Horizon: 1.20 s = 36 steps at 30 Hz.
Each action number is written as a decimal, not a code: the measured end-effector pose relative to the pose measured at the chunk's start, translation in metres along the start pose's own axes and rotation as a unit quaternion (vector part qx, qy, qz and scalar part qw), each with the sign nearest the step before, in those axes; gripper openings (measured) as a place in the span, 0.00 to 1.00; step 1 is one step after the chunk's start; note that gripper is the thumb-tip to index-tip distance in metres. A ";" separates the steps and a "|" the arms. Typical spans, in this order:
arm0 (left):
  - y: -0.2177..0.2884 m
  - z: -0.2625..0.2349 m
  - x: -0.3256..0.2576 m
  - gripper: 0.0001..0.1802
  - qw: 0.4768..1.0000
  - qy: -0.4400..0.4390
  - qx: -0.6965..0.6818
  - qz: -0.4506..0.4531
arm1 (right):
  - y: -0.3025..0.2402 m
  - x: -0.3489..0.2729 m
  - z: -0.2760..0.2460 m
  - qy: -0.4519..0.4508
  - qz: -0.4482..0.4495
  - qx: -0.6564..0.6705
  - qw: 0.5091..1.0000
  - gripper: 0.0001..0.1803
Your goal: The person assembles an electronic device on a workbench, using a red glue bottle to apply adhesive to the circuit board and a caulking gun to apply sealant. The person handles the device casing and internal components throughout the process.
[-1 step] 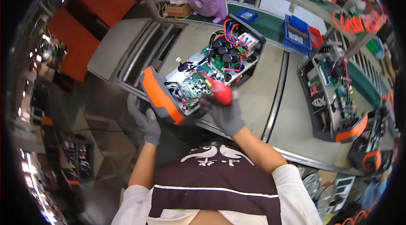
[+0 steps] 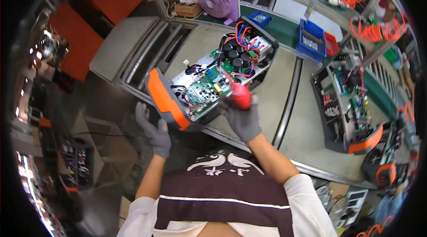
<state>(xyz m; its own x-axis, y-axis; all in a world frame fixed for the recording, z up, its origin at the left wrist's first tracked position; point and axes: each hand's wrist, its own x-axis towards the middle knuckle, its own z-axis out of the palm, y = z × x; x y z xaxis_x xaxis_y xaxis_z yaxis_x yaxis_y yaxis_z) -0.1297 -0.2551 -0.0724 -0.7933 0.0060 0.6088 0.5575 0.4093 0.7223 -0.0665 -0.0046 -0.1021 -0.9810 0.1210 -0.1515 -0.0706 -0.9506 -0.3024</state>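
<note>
Red-handled tool [image 2: 241, 96] over the opened unit [image 2: 205, 86]
My right hand [image 2: 243, 123] grips the tool above the unit on the worktop [image 2: 272, 99]; my left hand [image 2: 155, 135], fingers spread, sits empty beside its orange front [image 2: 165, 98]. I read this as tool work inside, calling for steady aim.

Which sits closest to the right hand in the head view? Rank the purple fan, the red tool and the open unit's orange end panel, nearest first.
1. Red tool: in the right hand.
2. Orange end panel: off to the left, nearer the left hand.
3. Purple fan: farthest, up beyond the open unit.
</note>
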 end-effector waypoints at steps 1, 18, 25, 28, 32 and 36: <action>0.009 -0.001 -0.017 0.51 1.000 -0.010 -0.009 0.005 | -0.019 0.005 -0.017 -0.015 -0.024 0.045 0.999 0.43; 0.027 0.066 -0.021 0.55 0.952 0.160 0.258 -0.040 | -0.162 0.114 -0.041 0.074 -0.127 0.179 0.973 0.34; 0.015 0.056 -0.017 0.53 0.955 0.137 0.264 0.014 | -0.158 0.088 -0.004 0.109 -0.126 0.207 0.964 0.27; 0.011 0.048 -0.010 0.53 0.961 0.126 0.247 0.002 | -0.150 0.065 0.003 0.115 -0.145 0.213 0.959 0.32; 0.001 0.039 0.000 0.53 0.967 0.093 0.236 0.025 | -0.147 0.021 -0.021 0.080 -0.174 0.149 0.970 0.34; -0.010 0.031 0.004 0.52 0.968 0.039 0.240 0.061 | -0.136 -0.012 -0.013 0.100 -0.163 0.151 0.970 0.36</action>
<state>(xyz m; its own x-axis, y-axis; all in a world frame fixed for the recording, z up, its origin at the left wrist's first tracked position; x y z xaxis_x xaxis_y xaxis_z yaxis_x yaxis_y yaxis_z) -0.1456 -0.2310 -0.0871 -0.6977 0.0195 0.7162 0.4523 0.7872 0.4192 -0.0424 0.1269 -0.0711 -0.8456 0.4530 -0.2826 -0.4498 -0.8895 -0.0799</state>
